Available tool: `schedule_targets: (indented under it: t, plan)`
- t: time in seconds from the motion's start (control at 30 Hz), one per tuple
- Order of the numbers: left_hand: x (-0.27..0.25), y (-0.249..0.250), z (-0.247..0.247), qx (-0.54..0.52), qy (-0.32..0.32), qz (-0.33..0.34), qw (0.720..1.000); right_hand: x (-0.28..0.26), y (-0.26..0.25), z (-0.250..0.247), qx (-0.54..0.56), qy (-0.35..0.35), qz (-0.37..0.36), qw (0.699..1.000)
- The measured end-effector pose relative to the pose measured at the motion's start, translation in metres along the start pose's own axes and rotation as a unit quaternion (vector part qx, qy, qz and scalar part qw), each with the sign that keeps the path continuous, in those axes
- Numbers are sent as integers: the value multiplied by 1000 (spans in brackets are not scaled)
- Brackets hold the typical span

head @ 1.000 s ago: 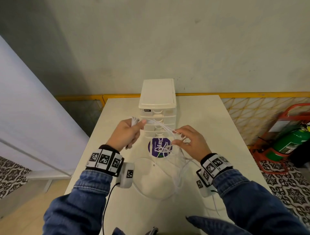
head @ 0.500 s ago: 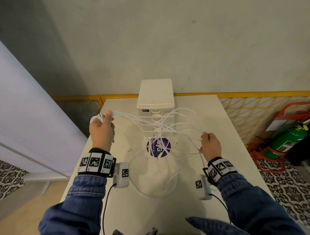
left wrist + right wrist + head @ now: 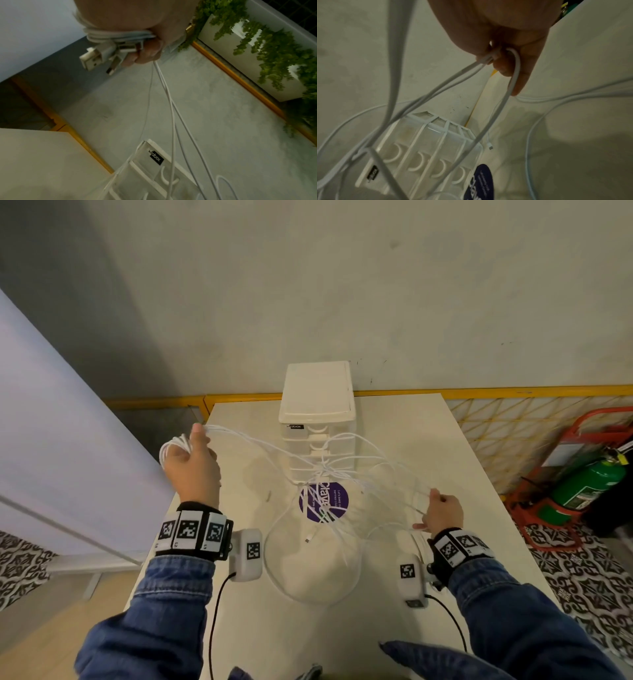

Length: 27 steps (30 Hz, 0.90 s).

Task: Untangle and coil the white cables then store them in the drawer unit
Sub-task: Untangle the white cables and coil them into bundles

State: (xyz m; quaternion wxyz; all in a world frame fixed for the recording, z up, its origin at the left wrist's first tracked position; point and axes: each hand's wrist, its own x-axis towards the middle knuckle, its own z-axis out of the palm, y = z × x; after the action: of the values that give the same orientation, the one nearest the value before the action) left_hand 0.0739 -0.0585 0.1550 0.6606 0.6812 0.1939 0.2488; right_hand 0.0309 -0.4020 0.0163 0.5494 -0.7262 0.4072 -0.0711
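Drawer fronts of the drawer unit (image 3: 317, 440) crossed by white cables (image 3: 274, 445) stretched between left hand (image 3: 193, 465) and right hand (image 3: 442, 511), slack loops spread over the table (image 3: 428, 440) centre, bare tabletop seen beside the unit.

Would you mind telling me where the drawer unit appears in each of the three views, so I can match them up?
Head: the drawer unit stands at upper centre, at the table's far edge, between the two hands.
Left wrist: bottom centre, tilted, with white cables running down across it.
Right wrist: lower left of centre, tilted, its curved drawer handles visible behind the cables.
Shared landmark: the black label on the unit's top front.
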Motion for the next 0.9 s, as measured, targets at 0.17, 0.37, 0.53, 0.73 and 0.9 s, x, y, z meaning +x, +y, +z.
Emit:
schedule_targets:
  t: [0.17,0.37,0.53,0.73,0.9]
  plan:
    - [-9,6,7,14,-156,23,987,-5,-1,10,-134,-31,-8,991]
    - [-33,23,25,48,-322,86,941,-44,-41,27,-65,8,-315,947]
    - [-42,33,31,42,-333,86,938,-63,-58,37,-132,-171,-516,829]
    - [-23,30,20,40,-188,71,979,-44,-31,38,-149,-255,-468,833]
    - [-1,26,-4,-39,-54,-19,998,-20,-21,19,-256,-98,-370,888]
